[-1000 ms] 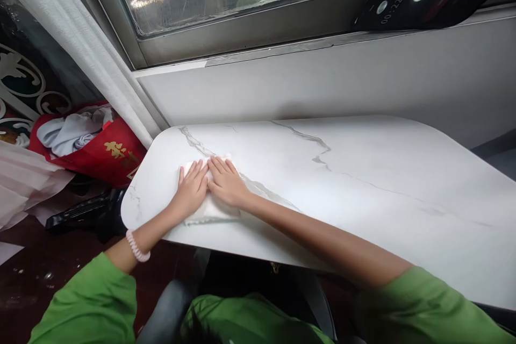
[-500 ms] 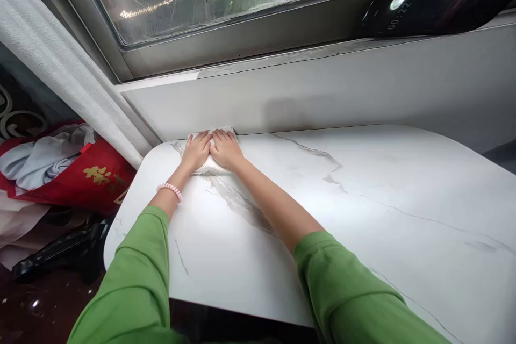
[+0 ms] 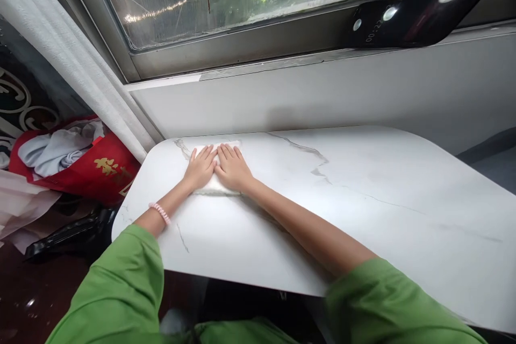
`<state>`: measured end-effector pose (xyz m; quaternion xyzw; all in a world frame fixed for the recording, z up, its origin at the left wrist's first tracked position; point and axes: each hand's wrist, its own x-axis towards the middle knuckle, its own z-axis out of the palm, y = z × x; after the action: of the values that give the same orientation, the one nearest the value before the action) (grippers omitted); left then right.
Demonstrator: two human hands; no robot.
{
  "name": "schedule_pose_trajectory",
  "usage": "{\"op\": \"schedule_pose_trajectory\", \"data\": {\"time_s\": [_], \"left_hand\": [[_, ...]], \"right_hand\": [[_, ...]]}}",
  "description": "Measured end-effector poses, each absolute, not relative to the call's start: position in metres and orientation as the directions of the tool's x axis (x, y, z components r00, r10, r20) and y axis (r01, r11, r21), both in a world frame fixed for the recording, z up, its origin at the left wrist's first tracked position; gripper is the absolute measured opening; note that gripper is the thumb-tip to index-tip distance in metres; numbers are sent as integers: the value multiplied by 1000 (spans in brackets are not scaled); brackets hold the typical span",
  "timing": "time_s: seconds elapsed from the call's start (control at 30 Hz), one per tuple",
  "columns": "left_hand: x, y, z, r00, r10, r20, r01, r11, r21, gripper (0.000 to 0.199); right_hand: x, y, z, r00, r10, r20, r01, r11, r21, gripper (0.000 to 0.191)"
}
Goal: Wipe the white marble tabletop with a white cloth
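A folded white cloth [image 3: 215,189] lies flat on the white marble-patterned table [image 3: 363,172], near its back left part. My left hand [image 3: 200,167] rests palm down on the cloth's left side, fingers stretched out and a pink coiled band on the wrist. Beside it, my right hand [image 3: 233,166] presses flat on the cloth with its fingers extended. The two hands touch or nearly touch at the thumbs. Much of the cloth is hidden beneath them.
Behind the table are a low white wall [image 3: 226,107] and a window frame [image 3: 242,40]. A black device [image 3: 419,19] shows at the upper right. At the left are a white curtain [image 3: 76,48] and a red bag [image 3: 84,172] holding clothes.
Both hands and the cloth have moved away from the table's back edge, toward me. The view has shifted a little.
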<state>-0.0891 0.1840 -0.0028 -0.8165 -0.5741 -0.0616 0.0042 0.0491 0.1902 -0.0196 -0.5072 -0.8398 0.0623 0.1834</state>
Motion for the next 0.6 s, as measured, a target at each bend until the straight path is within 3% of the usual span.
{"op": "schedule_pose_trajectory", "data": {"time_s": [0.33, 0.6], "left_hand": [[-44, 35, -1, 360, 923, 138, 929, -368, 38, 48], [-23, -12, 2, 477, 869, 132, 872, -487, 52, 49]], "right_hand": [[102, 53, -21, -554, 785, 276, 769, 610, -192, 59], [134, 1, -22, -580, 755, 307, 740, 646, -190, 58]]}}
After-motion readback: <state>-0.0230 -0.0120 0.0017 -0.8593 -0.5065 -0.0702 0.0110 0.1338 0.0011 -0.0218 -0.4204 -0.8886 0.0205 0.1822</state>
